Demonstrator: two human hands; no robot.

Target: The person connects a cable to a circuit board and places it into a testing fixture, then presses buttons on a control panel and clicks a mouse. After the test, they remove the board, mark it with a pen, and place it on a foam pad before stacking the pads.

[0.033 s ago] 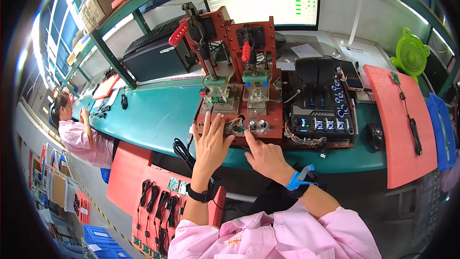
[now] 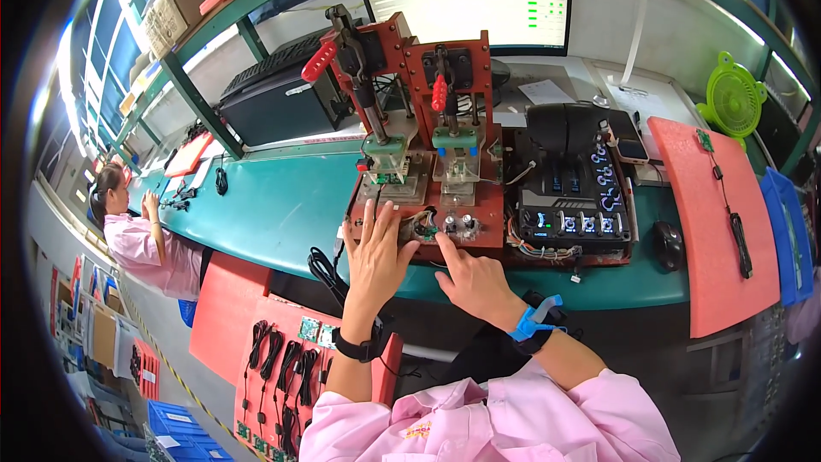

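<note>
My left hand (image 2: 375, 255) lies flat with fingers spread over the front left of the red test fixture (image 2: 489, 221), holding nothing. A thin dark cable runs up from beside its fingertips to a circuit board (image 2: 389, 178) under the left toggle clamp (image 2: 366, 94). My right hand (image 2: 479, 278) has its index finger stretched toward a small green board with wires (image 2: 425, 228) on the fixture's front; whether the tip touches is too small to tell. Its other fingers curl loosely, with nothing seen in them. Beside that fingertip are two round metal buttons (image 2: 460, 226). The right toggle clamp (image 2: 440, 90) stands above.
Right of the fixture is a black power unit (image 2: 575, 192), then a mouse (image 2: 669, 245) and a pink foam board (image 2: 714, 231) with a cable. A lit monitor (image 2: 470, 0) stands behind. Coiled cables (image 2: 286, 368) lie on pink foam at lower left. Another person (image 2: 141, 235) sits far left.
</note>
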